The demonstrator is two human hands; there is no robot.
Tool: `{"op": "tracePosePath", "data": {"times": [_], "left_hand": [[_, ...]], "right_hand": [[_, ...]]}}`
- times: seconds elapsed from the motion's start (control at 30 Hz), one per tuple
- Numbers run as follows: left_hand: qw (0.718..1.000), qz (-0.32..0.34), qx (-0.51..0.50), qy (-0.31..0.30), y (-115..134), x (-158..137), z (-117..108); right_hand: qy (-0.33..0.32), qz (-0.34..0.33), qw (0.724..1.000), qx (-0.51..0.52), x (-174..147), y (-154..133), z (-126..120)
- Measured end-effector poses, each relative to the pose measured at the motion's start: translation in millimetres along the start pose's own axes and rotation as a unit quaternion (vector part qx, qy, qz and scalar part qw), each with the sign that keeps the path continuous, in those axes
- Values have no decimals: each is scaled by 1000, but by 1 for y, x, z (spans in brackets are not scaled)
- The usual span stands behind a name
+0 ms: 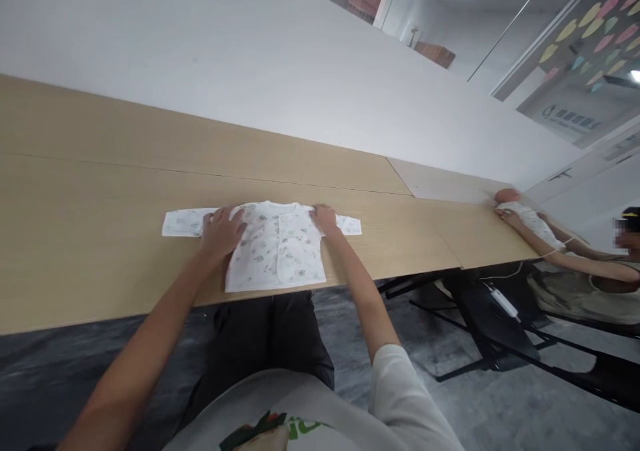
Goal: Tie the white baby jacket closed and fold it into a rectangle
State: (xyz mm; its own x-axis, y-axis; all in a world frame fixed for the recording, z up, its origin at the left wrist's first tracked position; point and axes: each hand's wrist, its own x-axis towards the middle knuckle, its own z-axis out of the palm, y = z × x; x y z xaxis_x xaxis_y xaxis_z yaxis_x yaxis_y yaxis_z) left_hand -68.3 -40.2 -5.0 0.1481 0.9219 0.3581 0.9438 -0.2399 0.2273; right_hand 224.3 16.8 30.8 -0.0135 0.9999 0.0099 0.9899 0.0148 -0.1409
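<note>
A white baby shirt [273, 251] with a small print lies spread flat on the wooden table [100, 238], neckline away from me, hem close to the front edge. Both sleeves stretch out sideways. My left hand [223, 230] rests on the shirt where the left sleeve meets the body, fingers spread and covering part of that seam. On the opposite shoulder lies my right hand [325, 218], its fingers flat against the cloth and touching the sleeve's upper end. Neither hand lifts the fabric.
A white wall [250, 78] rises behind the table. Far right, another person's hands [509, 218] handle a doll [530, 223] in white printed clothing. Black folding chairs [493, 328] stand by the table, one with a white power strip [504, 302] on it.
</note>
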Motion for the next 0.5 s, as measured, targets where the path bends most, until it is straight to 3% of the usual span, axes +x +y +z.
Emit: {"op": "tracePosePath", "data": {"times": [0.17,0.3,0.5], "left_hand": [[997,-11,24,-67,-29,23,1],[993,-17,27,-110,-37,36,-4],[967,20,-75,-244,-50,58,-17]], "right_hand": [[23,-19,999,-28,-7,11,5],[-16,-35,999,2,-7,19,0],[-57,-73,994,63,-8,42,-17]]}}
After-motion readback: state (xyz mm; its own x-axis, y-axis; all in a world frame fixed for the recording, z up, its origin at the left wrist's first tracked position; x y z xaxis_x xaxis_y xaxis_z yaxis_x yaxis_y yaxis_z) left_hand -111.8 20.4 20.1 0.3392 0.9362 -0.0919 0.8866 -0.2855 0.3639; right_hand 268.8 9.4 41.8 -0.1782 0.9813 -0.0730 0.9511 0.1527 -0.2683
